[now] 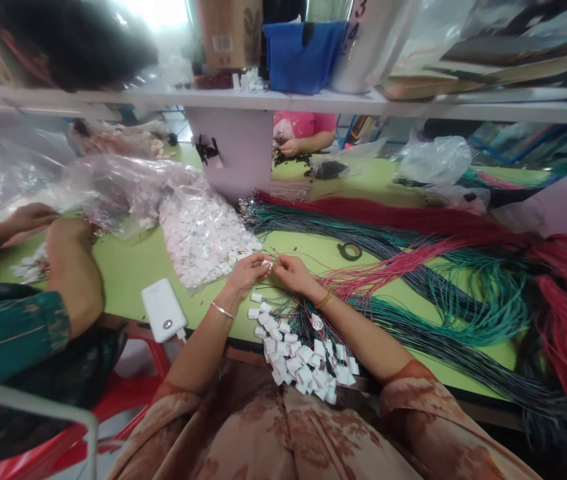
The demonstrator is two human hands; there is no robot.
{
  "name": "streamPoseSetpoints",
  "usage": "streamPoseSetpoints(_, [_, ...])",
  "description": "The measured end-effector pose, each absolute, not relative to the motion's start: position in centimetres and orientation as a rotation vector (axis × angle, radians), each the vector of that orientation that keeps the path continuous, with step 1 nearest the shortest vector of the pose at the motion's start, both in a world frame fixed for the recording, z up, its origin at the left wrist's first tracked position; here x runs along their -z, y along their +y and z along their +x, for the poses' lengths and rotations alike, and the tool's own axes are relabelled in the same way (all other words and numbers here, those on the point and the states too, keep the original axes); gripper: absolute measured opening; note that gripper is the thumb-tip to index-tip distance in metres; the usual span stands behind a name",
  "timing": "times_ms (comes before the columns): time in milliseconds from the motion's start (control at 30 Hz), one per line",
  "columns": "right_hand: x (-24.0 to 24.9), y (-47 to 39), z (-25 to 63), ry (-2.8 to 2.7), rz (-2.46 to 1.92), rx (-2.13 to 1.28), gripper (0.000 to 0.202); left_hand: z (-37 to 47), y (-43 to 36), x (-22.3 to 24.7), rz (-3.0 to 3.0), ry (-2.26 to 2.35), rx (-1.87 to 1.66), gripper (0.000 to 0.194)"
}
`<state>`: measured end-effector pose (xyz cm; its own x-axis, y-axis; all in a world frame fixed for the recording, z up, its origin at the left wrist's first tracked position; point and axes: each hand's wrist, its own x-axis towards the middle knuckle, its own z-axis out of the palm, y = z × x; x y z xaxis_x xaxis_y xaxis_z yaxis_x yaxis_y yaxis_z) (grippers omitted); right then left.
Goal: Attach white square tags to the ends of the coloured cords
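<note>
Floral clothing (263,443) lies bottom-centre. Mid-frame, our left hand (249,273) pinches a white connector (267,265); our right hand (294,274), fingertips together, presumably wires it, needing precision next.

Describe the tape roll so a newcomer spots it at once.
On the green tabletop, look right of the wearer's right hand, to the dark wire bundle. Beside it lies the black tape roll, a compact ring among long, thin strands.

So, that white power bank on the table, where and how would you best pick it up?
Probably from above, pinching the white power bank across its long sides near the middle: it lies flat on the green tabletop, narrower that way. Keep off the near end, where a cable is attached.
</note>
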<state>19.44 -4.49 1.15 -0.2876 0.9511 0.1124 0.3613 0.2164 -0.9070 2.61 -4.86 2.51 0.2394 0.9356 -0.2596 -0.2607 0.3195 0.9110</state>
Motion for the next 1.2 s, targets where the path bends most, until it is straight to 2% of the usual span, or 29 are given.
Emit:
streamPoseSetpoints(267, [-1.0,-5.1,19.3,-1.921,-1.261,-0.849,0.02,3.1,-4.9,-2.5,0.859,1.062,-1.004,0.029])
streamPoseSetpoints(467, [-2.1,-3.5,21.0,-1.925,-1.239,-0.841,0.021,2.6,-4.8,-2.8,0.863,1.13,-0.952,0.018])
streamPoseSetpoints(733, [-2.1,-3.6,21.1,-2.016,-1.076,-1.124,0.02,2.0,-4.5,-2.9,0.781,1.134,-0.981,0.018])
streamPoseSetpoints(933, [-0.5,-4.4,19.6,-2.045,-1.178,-0.936,0.017,2.5,-4.7,-2.3,0.823,1.128,-0.978,0.021])
streamPoseSetpoints(1067, [-1.2,-4.4,20.0,-2.18,-1.221,-0.829,0.02,2.3,-4.6,-2.5,0.869,1.163,-0.942,0.018])
streamPoseSetpoints(1200, [-3.0,-4.1,20.7,-2.339,-1.48,-0.433,0.019,1.5,-4.5,-2.9,0.896,1.193,-0.897,0.014])
